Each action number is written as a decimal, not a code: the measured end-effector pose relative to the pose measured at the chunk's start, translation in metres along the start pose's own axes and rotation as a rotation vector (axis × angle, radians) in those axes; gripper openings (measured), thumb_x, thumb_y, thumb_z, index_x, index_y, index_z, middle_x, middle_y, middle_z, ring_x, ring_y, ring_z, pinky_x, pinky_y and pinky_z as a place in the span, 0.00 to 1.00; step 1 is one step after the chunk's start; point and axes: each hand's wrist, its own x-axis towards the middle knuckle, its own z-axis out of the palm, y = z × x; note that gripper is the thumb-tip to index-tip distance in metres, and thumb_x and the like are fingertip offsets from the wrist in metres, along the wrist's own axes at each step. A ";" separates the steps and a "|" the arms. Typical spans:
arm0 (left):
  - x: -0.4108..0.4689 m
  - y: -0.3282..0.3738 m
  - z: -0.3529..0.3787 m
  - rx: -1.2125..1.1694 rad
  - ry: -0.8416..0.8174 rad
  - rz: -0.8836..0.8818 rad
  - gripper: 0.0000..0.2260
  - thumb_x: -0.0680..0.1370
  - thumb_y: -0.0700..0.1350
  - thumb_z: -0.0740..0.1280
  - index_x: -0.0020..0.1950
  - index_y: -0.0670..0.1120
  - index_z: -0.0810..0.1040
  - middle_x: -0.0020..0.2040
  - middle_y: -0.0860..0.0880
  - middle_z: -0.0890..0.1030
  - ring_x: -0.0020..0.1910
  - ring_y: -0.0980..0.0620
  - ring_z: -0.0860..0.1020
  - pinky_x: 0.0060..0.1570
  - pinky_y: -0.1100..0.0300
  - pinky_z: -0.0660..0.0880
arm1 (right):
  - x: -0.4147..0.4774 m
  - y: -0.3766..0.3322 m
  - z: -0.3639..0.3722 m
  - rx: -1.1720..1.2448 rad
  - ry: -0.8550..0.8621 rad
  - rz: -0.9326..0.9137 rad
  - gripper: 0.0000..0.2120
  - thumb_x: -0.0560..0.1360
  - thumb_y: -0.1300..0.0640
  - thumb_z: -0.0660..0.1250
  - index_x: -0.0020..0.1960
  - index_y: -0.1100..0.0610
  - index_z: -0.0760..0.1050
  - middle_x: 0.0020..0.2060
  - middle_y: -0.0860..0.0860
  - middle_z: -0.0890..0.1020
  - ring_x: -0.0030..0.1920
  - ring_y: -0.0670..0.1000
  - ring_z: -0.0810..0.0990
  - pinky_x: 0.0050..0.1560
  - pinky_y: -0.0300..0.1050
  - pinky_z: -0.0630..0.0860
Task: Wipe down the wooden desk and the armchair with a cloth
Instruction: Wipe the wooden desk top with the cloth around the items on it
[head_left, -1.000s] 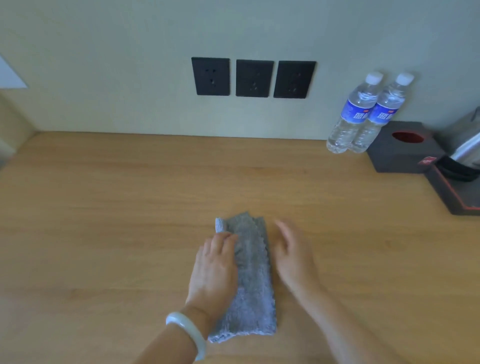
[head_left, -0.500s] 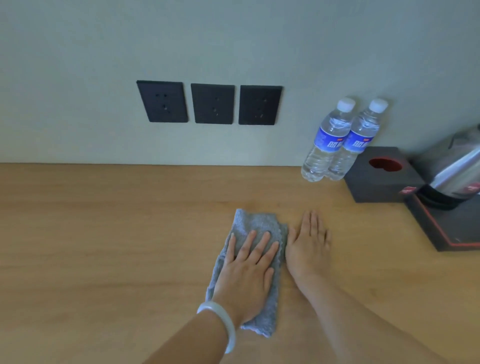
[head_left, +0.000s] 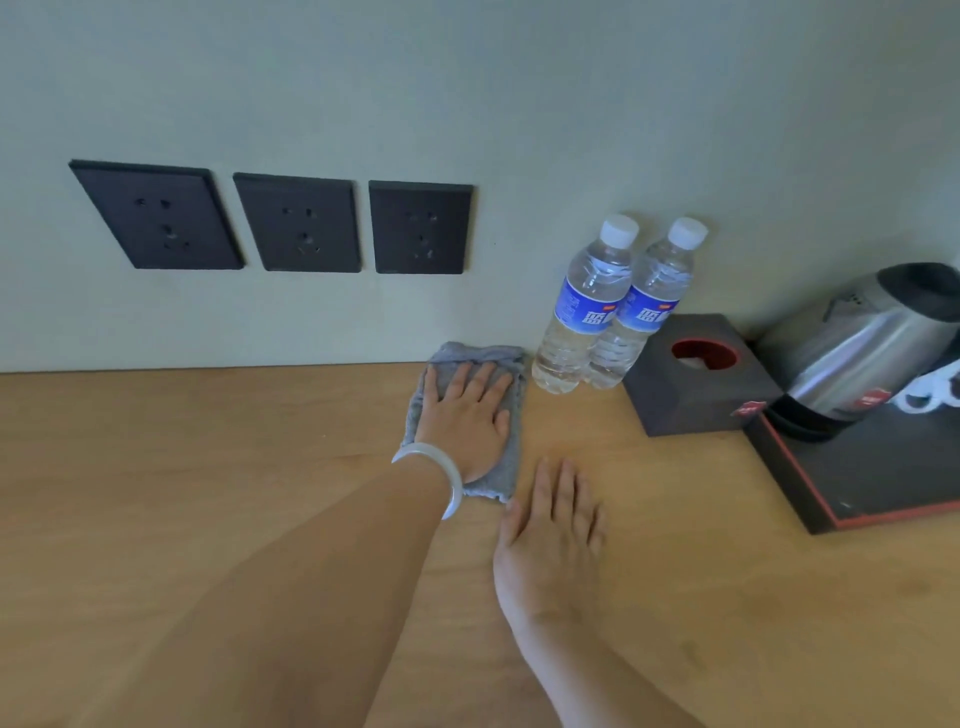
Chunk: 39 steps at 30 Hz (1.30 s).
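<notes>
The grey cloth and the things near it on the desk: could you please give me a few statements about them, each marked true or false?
1. The left hand presses flat on the grey cloth. True.
2. The right hand rests on the cloth. False: it lies flat on the bare wooden desk.
3. Two water bottles stand by the wall. True.
4. The cloth lies in the middle of the desk. False: its far edge reaches the wall.
5. The kettle stands left of the bottles. False: right.
</notes>
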 end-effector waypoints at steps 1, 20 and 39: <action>-0.001 -0.002 0.000 -0.002 0.006 -0.008 0.24 0.82 0.55 0.43 0.79 0.55 0.50 0.80 0.54 0.52 0.78 0.49 0.47 0.73 0.36 0.39 | 0.000 0.000 0.000 -0.002 -0.006 -0.001 0.29 0.80 0.43 0.37 0.79 0.50 0.37 0.79 0.49 0.40 0.78 0.50 0.37 0.76 0.54 0.35; -0.200 -0.066 -0.013 0.024 0.082 -0.462 0.26 0.82 0.55 0.43 0.79 0.52 0.42 0.80 0.52 0.42 0.78 0.48 0.39 0.72 0.36 0.38 | 0.008 -0.009 -0.006 -0.105 -0.067 -0.125 0.34 0.79 0.39 0.37 0.79 0.57 0.41 0.79 0.54 0.44 0.78 0.57 0.41 0.76 0.61 0.40; -0.364 -0.039 -0.011 -0.105 0.051 -0.746 0.28 0.80 0.54 0.48 0.80 0.48 0.48 0.80 0.47 0.48 0.78 0.43 0.43 0.73 0.36 0.44 | -0.118 -0.143 0.019 0.054 -0.073 -0.600 0.29 0.82 0.47 0.52 0.78 0.60 0.54 0.78 0.55 0.56 0.79 0.52 0.50 0.77 0.52 0.40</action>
